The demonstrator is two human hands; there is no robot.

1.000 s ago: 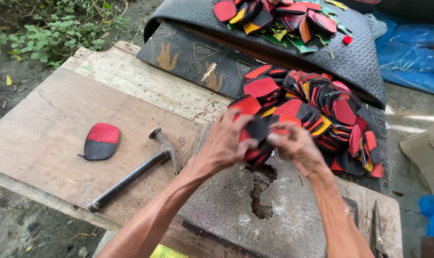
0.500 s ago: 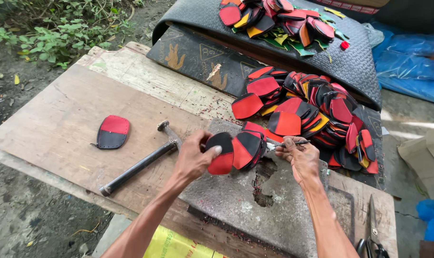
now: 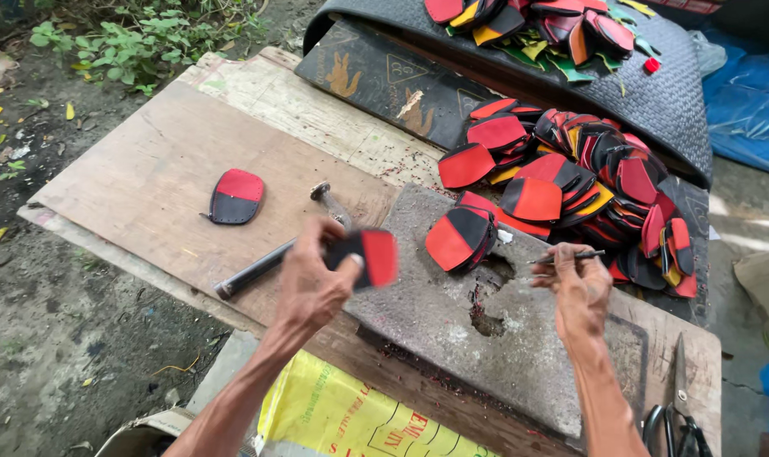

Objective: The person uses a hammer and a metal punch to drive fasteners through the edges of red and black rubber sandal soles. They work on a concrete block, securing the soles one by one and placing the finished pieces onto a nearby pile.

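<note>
**Head view: stock at the punching block**

Head camera, looking down on a wooden board point(image 3: 148, 182) with a grey stone slab point(image 3: 520, 338) lying on it.

- Left hand point(image 3: 313, 283): fingers closed round one red-and-black leather piece point(image 3: 366, 256), pinched at its black end, lifted clear of the slab's near-left corner.
- Right hand point(image 3: 579, 288): fingertips pinched shut on a thin metal punch point(image 3: 571, 256), tip pointing away to the right, hovering above the slab just beside its worn hollow point(image 3: 486, 296).
- Small stack of like pieces point(image 3: 459, 239): on the slab, between the two hands and just beyond the fingertips.
- Large heap of red, black and yellow pieces point(image 3: 587, 182): beyond the right fingers, well out of grasp.
- Hammer point(image 3: 274, 254): flat on the board, its handle partly under the left fingers, untouched.
- Single finished-looking piece point(image 3: 236, 196): alone on the board, left of the left hand.
- Scissors point(image 3: 676, 415): near edge, right of the right wrist.

Progress, judged: one piece set apart, one in hand, the heap yet to be worked; most remains.
</note>
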